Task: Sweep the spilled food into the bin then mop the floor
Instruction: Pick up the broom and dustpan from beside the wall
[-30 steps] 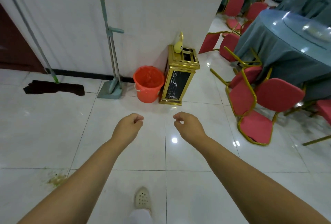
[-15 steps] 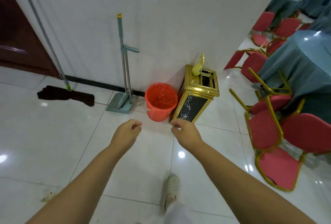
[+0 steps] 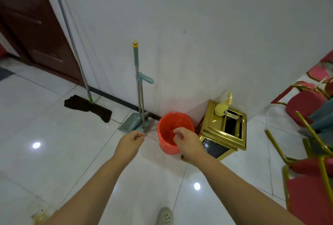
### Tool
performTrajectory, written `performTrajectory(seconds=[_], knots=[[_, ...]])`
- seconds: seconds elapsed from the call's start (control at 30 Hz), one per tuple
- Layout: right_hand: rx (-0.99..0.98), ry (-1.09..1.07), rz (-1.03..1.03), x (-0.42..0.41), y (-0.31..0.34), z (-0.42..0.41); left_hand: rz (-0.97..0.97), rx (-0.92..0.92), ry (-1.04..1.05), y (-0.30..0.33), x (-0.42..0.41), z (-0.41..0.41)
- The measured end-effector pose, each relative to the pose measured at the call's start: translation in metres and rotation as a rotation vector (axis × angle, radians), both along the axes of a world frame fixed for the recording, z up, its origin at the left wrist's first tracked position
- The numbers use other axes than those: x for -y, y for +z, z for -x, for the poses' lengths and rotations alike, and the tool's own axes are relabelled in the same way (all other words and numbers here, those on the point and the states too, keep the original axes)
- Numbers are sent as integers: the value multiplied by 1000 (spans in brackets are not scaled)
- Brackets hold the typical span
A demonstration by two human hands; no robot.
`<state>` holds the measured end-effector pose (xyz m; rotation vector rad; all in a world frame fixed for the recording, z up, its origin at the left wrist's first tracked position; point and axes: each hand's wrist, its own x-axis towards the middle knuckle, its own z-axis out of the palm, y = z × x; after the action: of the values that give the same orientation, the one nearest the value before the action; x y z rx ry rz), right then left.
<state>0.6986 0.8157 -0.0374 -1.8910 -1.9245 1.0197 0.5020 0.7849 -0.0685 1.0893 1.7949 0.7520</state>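
Observation:
A teal broom and dustpan set (image 3: 138, 98) leans upright against the white wall. Right of it stands an orange bin (image 3: 168, 131) with a liner. A mop (image 3: 88, 107) with a dark cloth head and a long grey-green handle leans on the wall at the left. Spilled food (image 3: 38, 215) lies on the white tiles at the bottom left. My left hand (image 3: 130, 143) hovers just below the dustpan, fingers loosely curled, holding nothing. My right hand (image 3: 187, 143) hangs in front of the orange bin, also loosely curled and holding nothing.
A gold litter bin (image 3: 223, 133) with a yellow spray bottle (image 3: 222, 107) on top stands right of the orange bin. Red chairs with gold frames (image 3: 310, 161) crowd the right edge. A dark wooden door (image 3: 30, 26) is at the left. My shoe (image 3: 164, 215) shows below.
I have stepped closer to the wall; the broom, bin and mop loom larger. Both hands stay outstretched and now reach the dustpan and the orange bin.

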Motion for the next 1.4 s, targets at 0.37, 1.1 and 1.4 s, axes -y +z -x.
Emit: performTrajectory(seconds=[0.37,1.1,1.4], knots=[[-51,115,40,-153,-33,3,52,45,135,-17,-119,-8],[-27,55,149,-427,-58,97,246,333,436,-76,-421,57],[-31,32,164,-455,-62,107,277,553,680,-98,-443,49]])
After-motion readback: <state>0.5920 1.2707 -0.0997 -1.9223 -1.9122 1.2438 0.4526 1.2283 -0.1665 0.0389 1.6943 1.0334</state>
